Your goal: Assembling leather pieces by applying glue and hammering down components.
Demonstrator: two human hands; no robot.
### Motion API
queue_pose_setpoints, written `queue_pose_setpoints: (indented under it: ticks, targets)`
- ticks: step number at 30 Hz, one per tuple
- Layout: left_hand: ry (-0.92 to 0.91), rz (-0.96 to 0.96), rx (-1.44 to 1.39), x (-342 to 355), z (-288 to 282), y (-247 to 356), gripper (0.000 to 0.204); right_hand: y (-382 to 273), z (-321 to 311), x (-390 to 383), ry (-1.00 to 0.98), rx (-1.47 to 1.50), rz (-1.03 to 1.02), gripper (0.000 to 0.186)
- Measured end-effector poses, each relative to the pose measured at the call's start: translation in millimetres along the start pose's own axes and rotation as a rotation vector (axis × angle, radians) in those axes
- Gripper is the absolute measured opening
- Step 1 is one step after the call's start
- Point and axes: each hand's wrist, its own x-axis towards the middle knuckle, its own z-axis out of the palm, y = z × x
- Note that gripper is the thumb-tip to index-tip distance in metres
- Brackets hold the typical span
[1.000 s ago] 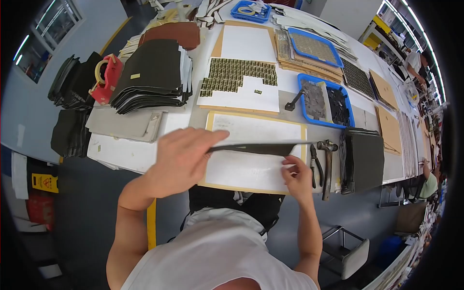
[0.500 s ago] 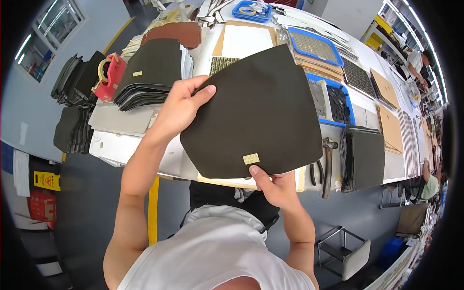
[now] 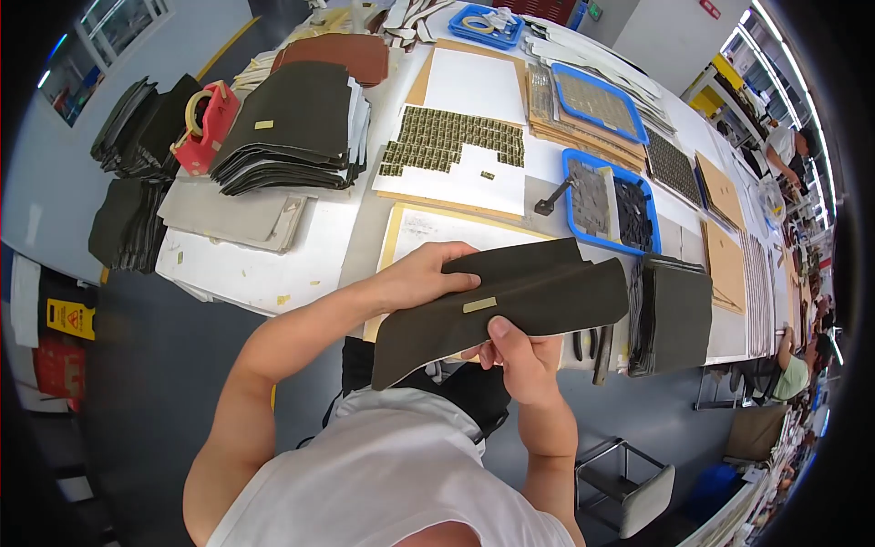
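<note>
Dark olive-black flexible sheet (image 3: 565, 294), bent, in both hands above the near edge of a white-topped desk (image 3: 241, 260).
From where I stand: left hand (image 3: 421, 276), grip clamped on the sheet's upper left edge; right hand (image 3: 531, 367), grip clamped on its near edge, thumb just below a small pale-yellow rectangular tag (image 3: 479, 304). White yellow-bordered board (image 3: 447, 228) partly hidden beneath; dark sheet pile (image 3: 679, 314) to the right.

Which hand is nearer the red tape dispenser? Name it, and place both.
Left. The left hand, holding the dark sheet, is below and right of the red tape dispenser in the picture; the right hand is lower and farther right.
</note>
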Motion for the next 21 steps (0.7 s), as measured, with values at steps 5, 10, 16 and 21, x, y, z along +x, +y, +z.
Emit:
queue_pose_setpoints:
  ticks: [5, 10, 16, 21]
  targets:
    - [0.040, -0.028, 0.016, -2, -7, 9, 0.036, 5, -2, -3, 0.024, 0.030, 0.015, 0.017]
    - [0.152, -0.038, -0.035, -13, -21, 26, 0.035, 15, -10, -8, -0.050, 0.125, -0.012, 0.016]
    - [0.351, 0.270, 0.241, -43, -69, 60, 0.026, 44, -59, 1, -0.288, -0.452, -0.165, 0.027]
    - [0.968, 0.883, 0.945, -88, -126, 139, 0.019, 80, -96, 38, 0.190, -1.224, -0.053, 0.029]
